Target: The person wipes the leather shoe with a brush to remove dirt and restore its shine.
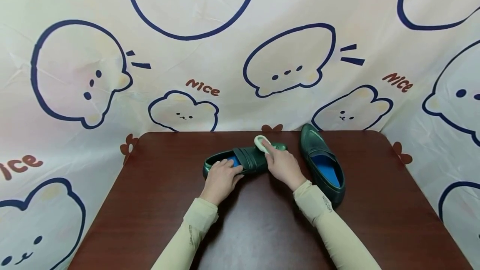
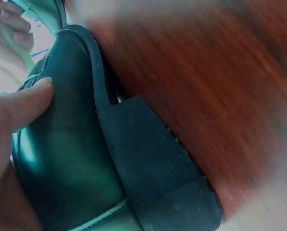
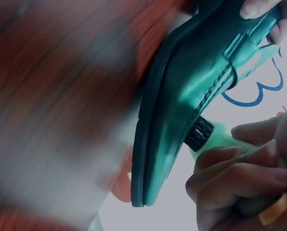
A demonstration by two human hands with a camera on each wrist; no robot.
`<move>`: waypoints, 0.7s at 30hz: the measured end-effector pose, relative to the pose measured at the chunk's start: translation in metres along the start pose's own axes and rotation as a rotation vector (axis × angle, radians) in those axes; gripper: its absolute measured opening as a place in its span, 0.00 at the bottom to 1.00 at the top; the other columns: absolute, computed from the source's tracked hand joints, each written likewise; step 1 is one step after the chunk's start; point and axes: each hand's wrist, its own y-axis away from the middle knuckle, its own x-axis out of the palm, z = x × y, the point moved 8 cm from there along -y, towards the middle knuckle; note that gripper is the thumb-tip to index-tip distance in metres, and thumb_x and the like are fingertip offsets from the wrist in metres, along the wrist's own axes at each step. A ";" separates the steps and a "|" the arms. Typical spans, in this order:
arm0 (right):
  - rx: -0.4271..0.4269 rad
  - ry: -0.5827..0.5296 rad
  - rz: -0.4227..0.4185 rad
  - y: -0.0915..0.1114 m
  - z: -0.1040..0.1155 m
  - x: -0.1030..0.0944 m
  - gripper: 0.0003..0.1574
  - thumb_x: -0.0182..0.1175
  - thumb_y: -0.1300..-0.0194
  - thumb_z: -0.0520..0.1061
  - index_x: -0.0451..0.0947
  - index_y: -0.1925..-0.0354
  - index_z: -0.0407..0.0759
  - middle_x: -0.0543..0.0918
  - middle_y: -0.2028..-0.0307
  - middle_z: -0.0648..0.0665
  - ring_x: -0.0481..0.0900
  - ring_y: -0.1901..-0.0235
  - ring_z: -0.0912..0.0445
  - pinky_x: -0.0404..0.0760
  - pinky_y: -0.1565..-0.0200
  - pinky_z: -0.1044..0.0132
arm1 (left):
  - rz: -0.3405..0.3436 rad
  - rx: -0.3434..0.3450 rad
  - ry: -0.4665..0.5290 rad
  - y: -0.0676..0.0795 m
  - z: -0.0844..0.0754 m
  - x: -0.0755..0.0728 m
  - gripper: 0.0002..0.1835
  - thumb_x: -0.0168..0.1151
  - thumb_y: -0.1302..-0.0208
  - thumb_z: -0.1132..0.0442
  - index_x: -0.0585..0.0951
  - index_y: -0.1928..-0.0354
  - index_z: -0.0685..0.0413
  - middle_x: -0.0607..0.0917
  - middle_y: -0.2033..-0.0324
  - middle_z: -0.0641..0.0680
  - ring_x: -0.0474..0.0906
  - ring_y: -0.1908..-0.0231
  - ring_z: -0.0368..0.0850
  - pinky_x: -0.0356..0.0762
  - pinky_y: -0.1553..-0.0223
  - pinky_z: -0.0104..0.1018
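Observation:
A dark green loafer point(image 1: 252, 160) with a blue insole lies sideways near the table's back edge, toe pointing right. My left hand point(image 1: 220, 179) grips it by the side of its opening; the left wrist view shows the thumb on the outer side, above the black heel point(image 2: 158, 163). In my right hand point(image 1: 283, 165) is a small brush point(image 1: 261, 143) with a pale green handle. Its black bristles point(image 3: 200, 134) touch the upper near the toe in the right wrist view. That hand's fingers curl round the handle, hiding part of it.
A second green loafer point(image 1: 319, 150) stands to the right of my right hand, toe toward the back edge. Both sit on a dark brown wooden table point(image 1: 150, 220). A printed cloth point(image 1: 225, 61) hangs behind the table and along its sides.

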 end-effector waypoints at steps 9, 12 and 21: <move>0.093 0.059 -0.070 0.008 -0.026 -0.022 0.32 0.53 0.21 0.47 0.66 0.23 0.57 0.69 0.87 0.46 0.65 0.88 0.51 0.61 0.83 0.61 | 0.004 -0.007 0.011 -0.001 0.002 0.002 0.06 0.71 0.32 0.52 0.88 0.57 0.41 0.82 0.69 0.48 0.77 0.66 0.46 0.76 0.62 0.40; 0.114 0.088 -0.098 0.010 -0.033 -0.027 0.32 0.53 0.21 0.47 0.66 0.23 0.55 0.69 0.88 0.46 0.66 0.88 0.51 0.61 0.84 0.60 | 0.005 -0.005 0.019 0.000 0.002 0.002 0.06 0.71 0.32 0.52 0.89 0.57 0.41 0.82 0.69 0.48 0.76 0.67 0.46 0.76 0.62 0.40; 0.081 0.034 -0.102 0.009 -0.026 -0.030 0.31 0.52 0.20 0.46 0.65 0.23 0.51 0.68 0.88 0.46 0.64 0.89 0.52 0.62 0.82 0.60 | 0.002 0.002 0.014 0.000 0.001 0.003 0.06 0.71 0.32 0.52 0.89 0.57 0.41 0.81 0.70 0.48 0.76 0.67 0.46 0.76 0.62 0.40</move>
